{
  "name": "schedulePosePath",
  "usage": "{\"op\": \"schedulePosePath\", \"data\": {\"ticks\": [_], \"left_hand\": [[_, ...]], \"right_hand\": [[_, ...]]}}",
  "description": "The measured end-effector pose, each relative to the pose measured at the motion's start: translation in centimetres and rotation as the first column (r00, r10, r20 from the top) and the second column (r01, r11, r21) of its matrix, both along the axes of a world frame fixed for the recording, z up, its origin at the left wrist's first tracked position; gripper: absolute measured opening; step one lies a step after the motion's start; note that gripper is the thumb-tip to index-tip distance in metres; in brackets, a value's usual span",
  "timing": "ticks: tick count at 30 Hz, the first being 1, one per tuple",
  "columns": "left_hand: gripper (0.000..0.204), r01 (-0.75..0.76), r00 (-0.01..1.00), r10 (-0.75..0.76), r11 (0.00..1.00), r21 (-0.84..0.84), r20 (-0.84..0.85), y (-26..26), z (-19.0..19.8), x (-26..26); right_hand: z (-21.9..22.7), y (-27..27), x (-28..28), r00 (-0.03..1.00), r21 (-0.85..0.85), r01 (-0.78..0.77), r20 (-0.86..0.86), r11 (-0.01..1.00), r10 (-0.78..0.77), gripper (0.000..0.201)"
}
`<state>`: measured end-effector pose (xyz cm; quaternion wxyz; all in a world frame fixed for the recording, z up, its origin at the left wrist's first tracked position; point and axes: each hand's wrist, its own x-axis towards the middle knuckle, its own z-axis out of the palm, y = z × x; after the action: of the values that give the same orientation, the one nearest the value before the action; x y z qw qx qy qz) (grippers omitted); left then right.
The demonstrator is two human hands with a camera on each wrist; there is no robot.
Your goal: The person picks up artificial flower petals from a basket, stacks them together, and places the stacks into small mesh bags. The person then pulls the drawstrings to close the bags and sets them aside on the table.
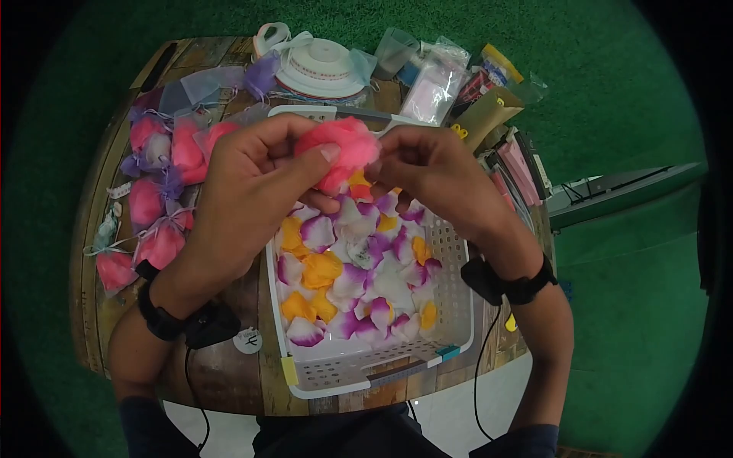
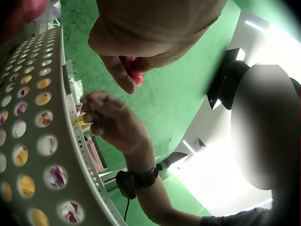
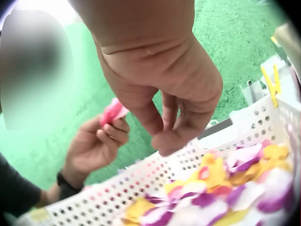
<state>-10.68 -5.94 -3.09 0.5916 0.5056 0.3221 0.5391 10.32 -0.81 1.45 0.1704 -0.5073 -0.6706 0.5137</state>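
My left hand [image 1: 248, 179] grips a bunch of pink artificial petals [image 1: 340, 145] above the far part of a white perforated basket [image 1: 452, 305], its thumb lying across the bunch. Beside the bunch, my right hand [image 1: 447, 168] has loosely bent fingers, their tips near its right edge. In the right wrist view, nothing shows between the right fingers [image 3: 167, 141], and the pink petals [image 3: 113, 112] stay apart in the left hand. Loose purple-and-white petals [image 1: 351, 282] and yellow petals [image 1: 322, 269] cover much of the basket's bottom; a few pink ones lie near its far end.
Drawstring pouches [image 1: 160, 244] filled with pink lie left of the basket. Ribbon rolls [image 1: 321, 65] stand behind it. Plastic packets [image 1: 439, 84] and a brown paper piece [image 1: 489, 111] sit at the back right. A yellow clip [image 3: 271, 84] grips the basket's rim.
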Motion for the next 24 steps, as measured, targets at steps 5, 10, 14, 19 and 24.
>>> {"op": "schedulePosePath", "data": {"ticks": [5, 10, 14, 19, 24], "left_hand": [[0.019, -0.018, 0.989, 0.037, 0.992, -0.127, 0.142, 0.9, -1.9, 0.2], [0.014, -0.004, 0.991, 0.021, 0.992, -0.128, 0.132, 0.6, -1.6, 0.6], [0.016, 0.019, 0.993, -0.001, 0.989, -0.147, 0.116, 0.5, -1.9, 1.0], [0.015, 0.035, 0.992, -0.014, 0.985, -0.169, 0.128, 0.4, -2.4, 1.0], [0.014, 0.031, 0.993, -0.011, 0.986, -0.164, 0.121, 0.6, -2.5, 1.4]], "right_hand": [[-5.1, 4.0, 1.3, 0.683, 0.3, -0.427, 0.726, 0.853, 0.086, 0.03], [-6.2, 4.0, 0.3, 0.547, 0.125, -0.348, 0.832, 0.929, 0.094, 0.039], [-6.4, 4.0, 0.4, 0.539, 0.123, -0.389, 0.834, 0.913, 0.118, 0.037], [-2.3, 2.5, 0.4, 0.664, 0.062, -0.35, 0.72, 0.935, 0.201, 0.027], [-3.6, 4.0, 1.2, 0.746, 0.079, -0.262, 0.649, 0.962, 0.15, 0.03]]}}
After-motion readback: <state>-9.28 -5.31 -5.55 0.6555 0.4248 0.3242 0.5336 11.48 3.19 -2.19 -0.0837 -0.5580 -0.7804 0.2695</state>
